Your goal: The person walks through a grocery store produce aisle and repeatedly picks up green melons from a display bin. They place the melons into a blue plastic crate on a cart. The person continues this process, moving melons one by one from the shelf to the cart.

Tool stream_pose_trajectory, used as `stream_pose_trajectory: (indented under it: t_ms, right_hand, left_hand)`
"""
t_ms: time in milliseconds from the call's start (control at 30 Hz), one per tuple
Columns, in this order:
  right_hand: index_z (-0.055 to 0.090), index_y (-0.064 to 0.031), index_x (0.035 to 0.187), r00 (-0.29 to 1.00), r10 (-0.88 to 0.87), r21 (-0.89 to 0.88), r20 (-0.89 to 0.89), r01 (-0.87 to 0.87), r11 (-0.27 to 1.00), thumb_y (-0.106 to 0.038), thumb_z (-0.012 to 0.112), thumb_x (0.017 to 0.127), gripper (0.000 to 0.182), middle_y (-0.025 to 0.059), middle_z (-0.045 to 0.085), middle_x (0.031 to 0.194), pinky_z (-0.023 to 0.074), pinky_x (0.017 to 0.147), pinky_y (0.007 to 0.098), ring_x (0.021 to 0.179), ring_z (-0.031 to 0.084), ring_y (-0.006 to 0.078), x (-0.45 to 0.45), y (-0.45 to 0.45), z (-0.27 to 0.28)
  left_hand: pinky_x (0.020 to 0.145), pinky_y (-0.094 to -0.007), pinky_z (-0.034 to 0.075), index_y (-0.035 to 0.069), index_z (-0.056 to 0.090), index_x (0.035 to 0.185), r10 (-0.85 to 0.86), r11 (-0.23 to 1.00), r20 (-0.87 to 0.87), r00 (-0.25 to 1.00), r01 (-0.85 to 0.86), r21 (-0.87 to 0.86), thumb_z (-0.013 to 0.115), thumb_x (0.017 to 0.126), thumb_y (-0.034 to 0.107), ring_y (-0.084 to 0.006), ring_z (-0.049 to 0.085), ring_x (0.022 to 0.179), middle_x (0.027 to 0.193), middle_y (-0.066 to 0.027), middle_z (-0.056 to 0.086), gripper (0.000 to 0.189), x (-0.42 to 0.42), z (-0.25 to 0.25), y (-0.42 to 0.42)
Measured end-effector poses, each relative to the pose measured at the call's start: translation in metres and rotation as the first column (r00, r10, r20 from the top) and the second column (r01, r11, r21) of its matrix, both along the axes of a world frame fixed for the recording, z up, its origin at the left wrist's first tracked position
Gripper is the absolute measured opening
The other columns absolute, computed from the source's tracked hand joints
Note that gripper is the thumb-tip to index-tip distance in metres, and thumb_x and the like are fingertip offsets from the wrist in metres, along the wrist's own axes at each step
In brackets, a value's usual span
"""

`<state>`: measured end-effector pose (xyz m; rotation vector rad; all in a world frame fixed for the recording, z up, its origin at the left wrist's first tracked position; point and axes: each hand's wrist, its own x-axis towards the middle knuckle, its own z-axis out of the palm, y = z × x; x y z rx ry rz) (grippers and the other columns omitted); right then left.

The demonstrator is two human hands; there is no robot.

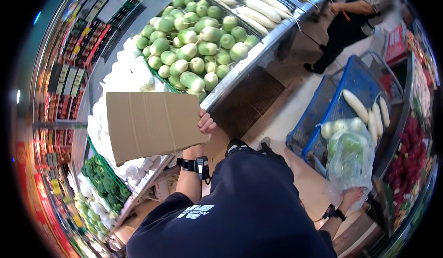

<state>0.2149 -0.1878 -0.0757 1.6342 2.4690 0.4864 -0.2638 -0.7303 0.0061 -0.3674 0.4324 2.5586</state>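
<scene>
My left hand [206, 122] grips the right edge of a brown sheet of corrugated cardboard [154, 123]. The sheet is creased and held over white plastic-wrapped produce [128, 69] on the display stand. My right hand [352, 195] is at the near end of a clear plastic bag [349, 169], with the fingers partly hidden by the film. Pale green, round vegetables show through the bag. It lies over a blue plastic shopping cart basket [323, 119], where several long white radishes [356, 105] rest beside it.
Green radishes [197, 43] are heaped on the stand beyond the cardboard, with white radishes [259, 8] behind them. Broccoli [104, 185] lies at lower left. A metal stand edge [242, 65] borders the aisle. Another person [346, 26] stands at upper right. Dark red produce [408, 154] lines the right side.
</scene>
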Motion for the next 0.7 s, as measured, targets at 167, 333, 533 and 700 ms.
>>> stream_pose_trajectory:
  t_ms: [167,333,533,700]
  right_hand:
    - [0.048,0.0036,0.123,0.992,0.017,-0.164,0.128,0.004,0.986,-0.024,0.078,0.056,0.078,0.0197,0.045,0.135,0.0349,0.105,0.0433,0.123,0.045,0.0344,-0.038,-0.004,0.019]
    - [0.045,0.0024,0.121,0.993,0.073,-0.120,0.090,-0.062,0.991,-0.020,0.076,0.057,0.075,0.0198,0.048,0.127,0.0338,0.105,0.0439,0.121,0.046,0.0363,-0.034,-0.003,0.017]
    - [0.044,0.0045,0.121,0.998,0.042,-0.151,0.039,-0.036,0.988,-0.015,0.068,0.064,0.065,0.0218,0.049,0.124,0.0339,0.103,0.0456,0.118,0.047,0.0383,-0.046,-0.006,0.024]
    - [0.054,0.0036,0.109,0.959,0.083,0.001,-0.270,-0.086,0.996,-0.011,0.067,0.071,0.043,0.0257,0.053,0.117,0.0436,0.092,0.0463,0.106,0.054,0.0415,-0.059,-0.022,0.053]
  left_hand:
    - [0.050,-0.0252,0.030,0.007,0.046,0.085,0.093,0.993,-0.042,0.995,-0.096,-0.074,0.042,0.098,0.029,-0.0105,0.035,0.046,0.056,0.0019,0.037,0.026,0.020,-0.030,-0.026]
    - [0.051,-0.0249,0.031,0.007,0.046,0.087,0.068,0.996,0.007,0.998,-0.069,0.051,0.041,0.099,0.029,-0.0100,0.035,0.046,0.056,0.0024,0.037,0.025,0.027,-0.041,-0.020]
    - [0.054,-0.0241,0.033,0.007,0.045,0.091,0.033,0.998,-0.088,0.996,-0.029,0.050,0.041,0.099,0.028,-0.0092,0.036,0.048,0.059,0.0027,0.035,0.023,0.014,-0.041,-0.012]
    - [0.059,-0.0246,0.033,0.003,0.044,0.093,0.067,0.987,-0.133,0.989,-0.047,0.151,0.044,0.098,0.024,-0.0112,0.037,0.052,0.063,0.0008,0.038,0.021,-0.007,-0.004,-0.015]
